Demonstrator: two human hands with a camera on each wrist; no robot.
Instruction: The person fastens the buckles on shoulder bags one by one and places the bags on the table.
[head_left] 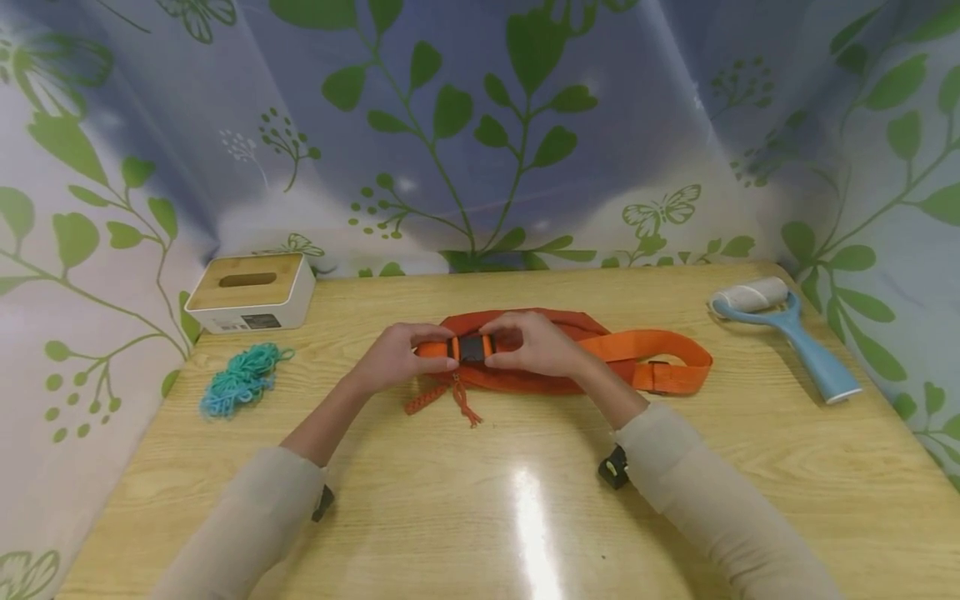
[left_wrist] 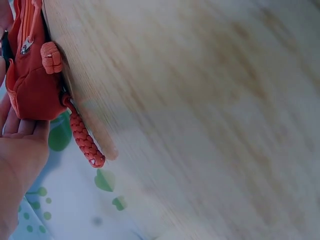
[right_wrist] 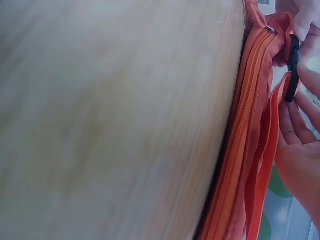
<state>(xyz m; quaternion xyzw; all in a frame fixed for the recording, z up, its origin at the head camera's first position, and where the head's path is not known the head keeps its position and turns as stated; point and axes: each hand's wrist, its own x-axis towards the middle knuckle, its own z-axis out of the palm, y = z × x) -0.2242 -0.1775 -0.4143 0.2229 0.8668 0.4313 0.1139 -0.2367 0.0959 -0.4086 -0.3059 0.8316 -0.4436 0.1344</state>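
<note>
An orange-red waist bag [head_left: 558, 382] lies on the table, its orange strap [head_left: 678, 343] looped out to the right. Over its left half, a black side-release buckle [head_left: 472, 348] is held up between both hands, its two parts joined as far as I can see. My left hand [head_left: 395, 360] pinches the strap and buckle's left end between thumb and fingers. The buckle's right end is gripped by my right hand [head_left: 542, 346]. A braided zipper pull [left_wrist: 86, 140] and a tasselled cord [head_left: 465, 403] hang at the bag's front. In the right wrist view the zipper [right_wrist: 240, 125] runs along the bag.
At the back left stands a white tissue box [head_left: 251, 292] with a wooden lid. Before it lies a tangle of teal and blue yarn [head_left: 243, 379]. A blue-handled lint roller [head_left: 806, 342] rests at the right. A leaf-patterned curtain [head_left: 480, 167] surrounds the wooden table [head_left: 420, 517].
</note>
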